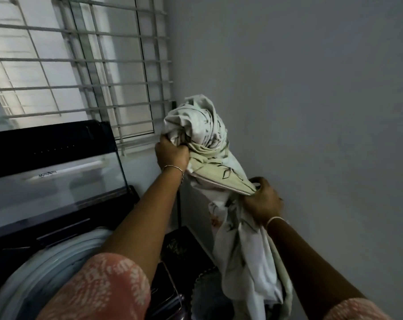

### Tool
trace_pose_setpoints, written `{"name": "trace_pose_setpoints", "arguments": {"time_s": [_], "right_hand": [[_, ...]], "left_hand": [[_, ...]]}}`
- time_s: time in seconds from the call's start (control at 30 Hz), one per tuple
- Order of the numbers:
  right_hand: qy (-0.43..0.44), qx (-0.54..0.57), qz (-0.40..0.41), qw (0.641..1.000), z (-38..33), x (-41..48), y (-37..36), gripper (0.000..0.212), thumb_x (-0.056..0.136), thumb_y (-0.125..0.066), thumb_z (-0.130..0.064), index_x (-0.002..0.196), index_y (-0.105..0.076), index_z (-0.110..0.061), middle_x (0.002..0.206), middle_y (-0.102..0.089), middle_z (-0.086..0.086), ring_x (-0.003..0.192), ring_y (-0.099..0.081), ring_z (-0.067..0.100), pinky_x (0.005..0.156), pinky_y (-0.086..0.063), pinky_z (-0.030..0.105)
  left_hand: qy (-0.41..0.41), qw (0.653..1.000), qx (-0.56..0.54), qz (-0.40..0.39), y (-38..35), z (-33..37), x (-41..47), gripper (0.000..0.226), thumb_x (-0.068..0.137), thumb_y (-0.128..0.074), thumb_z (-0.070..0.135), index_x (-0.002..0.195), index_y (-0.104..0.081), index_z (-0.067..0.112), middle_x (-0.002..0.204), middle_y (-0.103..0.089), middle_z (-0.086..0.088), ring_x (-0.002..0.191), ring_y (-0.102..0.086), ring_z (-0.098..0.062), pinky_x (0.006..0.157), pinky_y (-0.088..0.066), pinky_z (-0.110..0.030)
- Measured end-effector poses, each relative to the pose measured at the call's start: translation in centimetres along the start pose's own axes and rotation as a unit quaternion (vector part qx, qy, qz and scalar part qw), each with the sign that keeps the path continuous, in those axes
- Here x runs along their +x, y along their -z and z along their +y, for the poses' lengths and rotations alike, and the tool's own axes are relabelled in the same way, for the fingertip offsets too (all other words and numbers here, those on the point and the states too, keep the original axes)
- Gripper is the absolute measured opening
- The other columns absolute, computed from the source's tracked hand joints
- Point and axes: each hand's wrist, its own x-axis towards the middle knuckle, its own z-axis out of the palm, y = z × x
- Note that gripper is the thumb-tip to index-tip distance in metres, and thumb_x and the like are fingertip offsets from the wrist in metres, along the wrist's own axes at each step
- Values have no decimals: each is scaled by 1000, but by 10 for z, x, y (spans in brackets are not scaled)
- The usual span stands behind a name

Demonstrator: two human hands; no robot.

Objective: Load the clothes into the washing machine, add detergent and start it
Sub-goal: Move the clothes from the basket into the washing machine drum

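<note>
1. My left hand (pixel 171 155), raised at arm's length, is clenched tight around the upper bunch of a pale printed cloth (pixel 207 144); a thin bangle (pixel 172 167) sits at that wrist.
2. My right hand (pixel 263 199), lower and to the right, is fisted on a fold of the same cloth; its fingers (pixel 260 183) curl over a yellowish-green band of fabric.
3. The cloth is held in the air in front of the grey wall (pixel 311 88), its loose end hanging down below my right forearm toward a dark basket rim (pixel 201 280).
4. The washing machine (pixel 22 239) stands at lower left, its glass lid (pixel 57 169) raised upright and its white tub ring (pixel 64 255) exposed; the cloth is well to the right of the opening.
5. A barred window (pixel 80 65) fills the upper left, behind the lid.
6. Both of my sleeves are pink with a white pattern (pixel 103 289).
</note>
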Motion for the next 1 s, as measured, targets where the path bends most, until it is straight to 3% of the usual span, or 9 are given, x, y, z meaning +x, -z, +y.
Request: {"name": "trace_pose_setpoints", "arguments": {"time_s": [0.1, 0.23, 0.33, 0.47, 0.53, 0.63, 0.8, 0.93, 1.0], "right_hand": [[19, -64, -95, 993, -8, 7, 5, 46, 70, -66, -47, 114, -58, -34, 113, -69, 3, 111, -60, 31, 99, -44, 43], [8, -61, -121, 991, -16, 7, 3, 41, 66, -65, -45, 102, -69, -25, 105, -71, 9, 104, -64, 33, 91, -51, 43], [9, 14, -93, 996, -14, 6, 1, 28, 67, -60, -41, 84, -71, -21, 92, -72, 10, 94, -67, 33, 82, -53, 36], [-14, 141, -127, 982, -17, 14, 6, 17, 80, -66, -20, 96, -72, -15, 93, -70, 5, 90, -64, 23, 87, -53, 38], [-22, 187, -129, 973, -22, 18, 13, 17, 81, -66, -14, 96, -71, -9, 88, -70, 8, 83, -64, 23, 79, -56, 38], [-35, 273, -104, 956, -38, 24, 25, 14, 83, -61, -2, 95, -68, -3, 75, -64, 6, 64, -58, 15, 52, -51, 20], [-39, 379, -45, 923, -71, 31, 36, 18, 85, -56, 1, 101, -62, -4, 93, -65, 13, 81, -60, 22, 69, -52, 28], [-25, 441, -61, 895, -88, 31, 37, 20, 87, -52, 4, 103, -60, -5, 81, -63, 6, 73, -60, 19, 62, -52, 25], [-24, 468, -85, 879, -93, 32, 34, 20, 88, -52, 2, 104, -61, -5, 81, -64, 8, 74, -61, 22, 64, -53, 29]], "left_hand": [[-11, 999, -29, 32, 4, 15, 9, 44, 78, -56, 4, 122, -55, 4, 121, -61, -22, 113, -56, -39, 92, -44, -37], [-38, 997, -42, 45, 4, 29, 12, 44, 77, -57, 2, 121, -55, 3, 120, -62, -22, 112, -57, -38, 91, -45, -36], [-42, 997, -50, 50, 5, 29, 14, 51, 78, -56, 4, 128, -46, 5, 124, -58, -21, 114, -55, -39, 92, -44, -37], [2, 991, -116, 60, 11, 21, 22, 71, 82, -51, 4, 145, -24, 22, 127, -56, -16, 113, -56, -37, 92, -44, -35], [27, 993, -107, 51, 16, 16, 27, 80, 85, -51, 9, 150, -12, 33, 127, -55, -18, 113, -56, -38, 95, -44, -38], [51, 997, -46, 23, 21, -2, 34, 80, 88, -50, 17, 151, -5, 39, 128, -54, -21, 116, -54, -40, 99, -43, -42], [84, 992, 55, -82, 18, -37, 34, 72, 93, -47, 35, 151, -5, 35, 138, -51, -17, 119, -54, -38, 105, -42, -43], [131, 975, 65, -166, 11, -59, 28, 93, 81, -59, 41, 148, 6, 38, 139, -49, -11, 118, -55, -37, 102, -45, -50], [112, 977, 64, -169, 7, -60, 17, 99, 73, -63, 32, 148, 2, 36, 147, -40, -10, 129, -44, -37, 109, -37, -51]]}}
